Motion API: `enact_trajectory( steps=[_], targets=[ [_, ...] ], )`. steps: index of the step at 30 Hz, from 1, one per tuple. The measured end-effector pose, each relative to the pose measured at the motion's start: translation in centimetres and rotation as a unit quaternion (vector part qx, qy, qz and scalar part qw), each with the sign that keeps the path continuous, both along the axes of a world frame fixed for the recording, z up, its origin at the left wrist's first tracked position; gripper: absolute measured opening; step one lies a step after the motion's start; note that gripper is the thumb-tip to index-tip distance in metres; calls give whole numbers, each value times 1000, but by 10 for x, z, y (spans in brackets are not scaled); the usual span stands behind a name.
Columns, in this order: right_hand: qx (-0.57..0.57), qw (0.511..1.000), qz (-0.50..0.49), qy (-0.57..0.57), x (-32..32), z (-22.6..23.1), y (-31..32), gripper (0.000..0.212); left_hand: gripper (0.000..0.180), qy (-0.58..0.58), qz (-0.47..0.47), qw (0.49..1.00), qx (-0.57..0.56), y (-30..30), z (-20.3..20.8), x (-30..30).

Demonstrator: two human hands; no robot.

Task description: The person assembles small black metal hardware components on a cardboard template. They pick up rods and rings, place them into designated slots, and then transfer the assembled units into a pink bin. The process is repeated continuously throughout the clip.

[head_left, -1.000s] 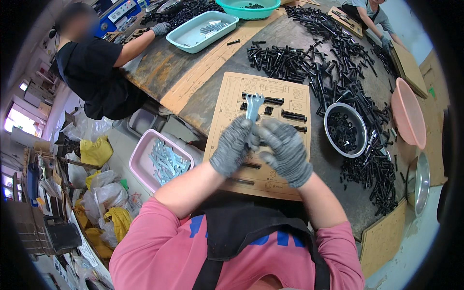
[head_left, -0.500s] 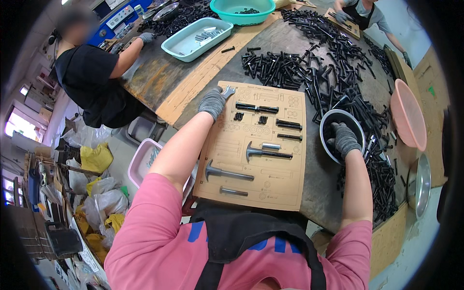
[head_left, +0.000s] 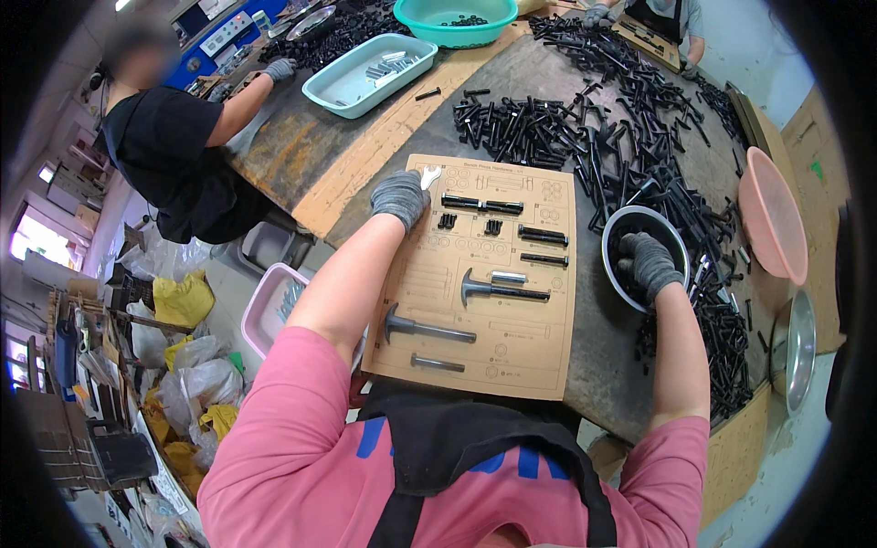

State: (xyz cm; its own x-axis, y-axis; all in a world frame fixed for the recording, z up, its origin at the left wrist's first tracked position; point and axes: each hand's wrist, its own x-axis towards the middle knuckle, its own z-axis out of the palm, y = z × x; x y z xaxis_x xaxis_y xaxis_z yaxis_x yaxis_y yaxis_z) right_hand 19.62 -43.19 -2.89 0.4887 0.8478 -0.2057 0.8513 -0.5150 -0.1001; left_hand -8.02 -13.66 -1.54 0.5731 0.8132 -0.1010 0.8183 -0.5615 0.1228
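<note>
A light brown printed board (head_left: 438, 361) lies in front of me at the table's edge. My left hand (head_left: 399, 197), in a grey glove, is closed at its upper left corner around a wrench (head_left: 428, 175), whose open jaw sticks out past the fingers. Bolts (head_left: 482, 204), short black screws (head_left: 447, 221), a silver sleeve (head_left: 509, 278) and T-headed pieces (head_left: 429, 330) are laid out on the board. To its right, my gloved right hand (head_left: 652, 265) reaches into a metal bowl (head_left: 681, 247) with fingers curled. What they grip is hidden in the bowl.
Heaps of black bolts (head_left: 512, 128) spread behind and right of the board. A pale blue tray (head_left: 340, 100) and a green basin (head_left: 457, 36) stand farther back. A pink basket (head_left: 767, 215) leans at the right. Co-workers sit left (head_left: 183, 128) and far right (head_left: 690, 23).
My left hand and the wrench have turned slightly, and the board has slid a little left. The right hand stays in the bowl. The far co-worker's outstretched arm has drawn in to their board.
</note>
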Motion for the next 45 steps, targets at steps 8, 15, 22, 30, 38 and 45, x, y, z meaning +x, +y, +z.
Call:
enact_trajectory(
  steps=[8,15,22,30,38,45],
  targets=[
    [-5,999,16,-39,-7,-2,3,19,30,13,27,998,-53,0,6,4],
    [7,999,-9,-40,-2,-7,8,15,27,-21,41,997,-55,2,1,0],
    [106,992,-42,47,9,-4,-4,18,30,-28,20,989,-142,26,-5,-4],
    [272,923,-148,230,10,29,17,17,28,-169,15,974,-152,42,-20,-21],
    [381,689,-72,613,-96,44,123,18,46,-421,-105,785,-441,-36,41,-1],
    [387,662,-95,635,-143,37,173,9,23,-479,-76,750,-449,-33,46,8]
  ],
)
